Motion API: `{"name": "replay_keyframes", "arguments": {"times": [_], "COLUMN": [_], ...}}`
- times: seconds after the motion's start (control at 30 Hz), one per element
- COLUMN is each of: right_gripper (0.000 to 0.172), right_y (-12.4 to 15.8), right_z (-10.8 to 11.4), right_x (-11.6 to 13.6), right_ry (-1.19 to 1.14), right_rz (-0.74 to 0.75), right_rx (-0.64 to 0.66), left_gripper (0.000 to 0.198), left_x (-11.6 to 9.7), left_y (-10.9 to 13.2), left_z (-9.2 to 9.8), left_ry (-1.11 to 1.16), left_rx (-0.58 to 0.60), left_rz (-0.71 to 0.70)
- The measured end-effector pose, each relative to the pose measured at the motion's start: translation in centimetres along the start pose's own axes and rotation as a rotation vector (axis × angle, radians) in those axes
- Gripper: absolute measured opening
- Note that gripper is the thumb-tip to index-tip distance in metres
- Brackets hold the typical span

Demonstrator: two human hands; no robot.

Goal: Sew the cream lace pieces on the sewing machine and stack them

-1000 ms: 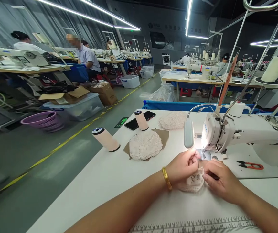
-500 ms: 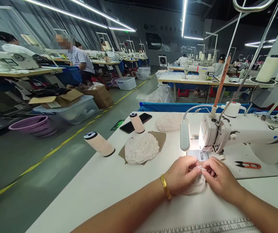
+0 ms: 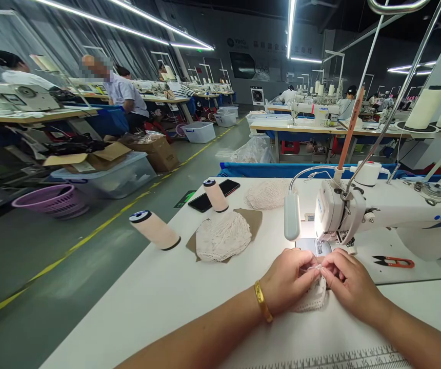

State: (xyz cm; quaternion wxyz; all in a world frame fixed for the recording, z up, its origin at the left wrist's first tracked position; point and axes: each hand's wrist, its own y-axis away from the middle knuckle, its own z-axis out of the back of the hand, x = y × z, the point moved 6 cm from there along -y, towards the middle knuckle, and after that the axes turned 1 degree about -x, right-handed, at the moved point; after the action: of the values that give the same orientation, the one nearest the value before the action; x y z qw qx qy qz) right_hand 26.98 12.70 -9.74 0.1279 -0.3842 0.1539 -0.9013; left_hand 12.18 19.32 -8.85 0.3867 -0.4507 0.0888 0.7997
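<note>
A piece of white lace fabric (image 3: 315,298) is pinched between my two hands, just in front of the sewing machine (image 3: 338,210). My left hand (image 3: 290,279), with a gold bracelet at the wrist, closes thumb and fingers on its upper edge. From the other side my right hand (image 3: 349,282) grips the same edge, fingertips almost touching the left ones. The lower part of the lace hangs down onto the table (image 3: 205,307). Behind my fingers lies the metal needle plate (image 3: 308,247), lit by the machine lamp (image 3: 292,215).
Lace pieces (image 3: 223,237) lie on brown card, with another lace pile (image 3: 266,193) behind. Two thread cones (image 3: 155,230) and a phone (image 3: 215,195) are at the left. Orange thread snips (image 3: 394,262) rest beside the machine. A ruler (image 3: 332,359) runs along the front edge.
Both hands stay in nearly the same place, still pinching the lace. My fingertips and the lace edge have shifted slightly. The view has moved a little.
</note>
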Motion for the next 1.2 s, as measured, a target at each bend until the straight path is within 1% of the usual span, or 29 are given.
{"name": "replay_keyframes", "arguments": {"times": [0.17,0.23,0.3,0.33,0.43,0.5,0.57,0.7,0.8,0.87,1.03,1.13,1.2], "right_gripper": [0.015,0.017,0.019,0.019,0.020,0.020,0.020,0.022,0.020,0.019,0.019,0.019,0.015], "right_y": [-0.1,-0.2,-0.2,-0.1,-0.1,-0.1,-0.1,-0.1,-0.2,-0.3,-1.0,-1.1,-1.1], "right_z": [0.2,0.3,0.3,0.2,0.2,0.2,0.2,0.4,0.3,0.2,-0.4,-0.6,-0.6], "right_x": [0.6,0.8,1.0,1.0,1.0,1.0,1.0,1.0,0.8,0.5,-0.8,-1.4,-1.6], "right_ry": [0.033,0.051,0.063,0.066,0.072,0.074,0.074,0.073,0.080,0.109,0.253,0.311,0.316], "right_rz": [0.062,0.089,0.104,0.107,0.118,0.129,0.132,0.100,0.068,0.057,-0.002,-0.048,-0.061], "right_rx": [-0.031,-0.040,-0.041,-0.038,-0.030,-0.033,-0.039,-0.039,-0.032,-0.035,-0.052,-0.067,-0.083], "left_gripper": [0.026,0.023,0.014,0.013,0.024,0.024,0.021,0.014,0.015,0.016,0.016,0.005,0.011], "left_x": [-0.2,-0.3,-0.5,-0.6,-0.9,-0.8,-0.6,-0.2,-0.1,0.0,0.6,0.1,-0.5], "left_y": [0.0,0.0,0.1,0.1,0.1,0.1,0.1,0.2,0.1,-0.1,-0.8,-1.0,-0.8], "left_z": [-0.3,-0.3,-0.2,-0.3,-0.4,-0.5,-0.5,-0.5,-0.5,-0.6,-1.4,-1.3,-1.0], "left_ry": [-0.047,-0.047,0.003,0.043,0.177,0.222,0.211,0.121,0.040,-0.057,-0.353,-0.441,-0.500], "left_rx": [-0.005,-0.007,0.007,0.024,0.092,0.106,0.095,0.062,0.033,0.014,-0.013,-0.098,-0.173], "left_rz": [-0.021,-0.018,-0.013,-0.014,-0.011,0.019,0.052,0.064,0.042,0.032,0.072,0.022,-0.044]}}
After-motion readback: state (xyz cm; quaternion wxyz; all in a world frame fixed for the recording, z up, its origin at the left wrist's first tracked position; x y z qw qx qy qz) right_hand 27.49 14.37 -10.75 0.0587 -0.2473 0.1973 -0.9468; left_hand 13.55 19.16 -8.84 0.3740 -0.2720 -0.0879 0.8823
